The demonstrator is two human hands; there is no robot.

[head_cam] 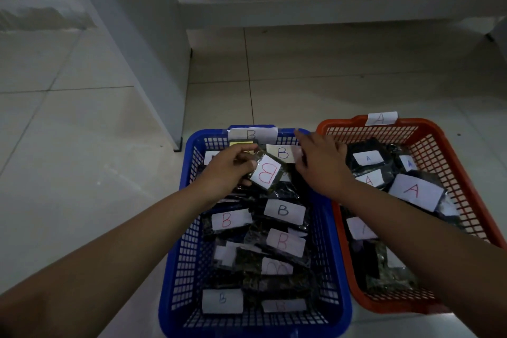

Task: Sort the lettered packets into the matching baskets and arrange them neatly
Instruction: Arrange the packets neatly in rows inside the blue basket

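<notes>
A blue basket (175,269) tagged B stands on the floor, filled with several dark packets bearing white B labels. Beside it on the right is an orange basket (466,162) tagged A, with several A packets inside. My left hand (227,170) grips a packet with a red B label (267,173), tilted, over the far end of the blue basket. My right hand (321,162) reaches over the blue basket's far right corner with straight fingers, touching a yellowish B packet (282,153) lying there.
Both baskets sit on a pale tiled floor (82,159). A white cabinet panel (153,63) stands upright just behind and left of the blue basket. A low ledge (329,11) runs along the back wall.
</notes>
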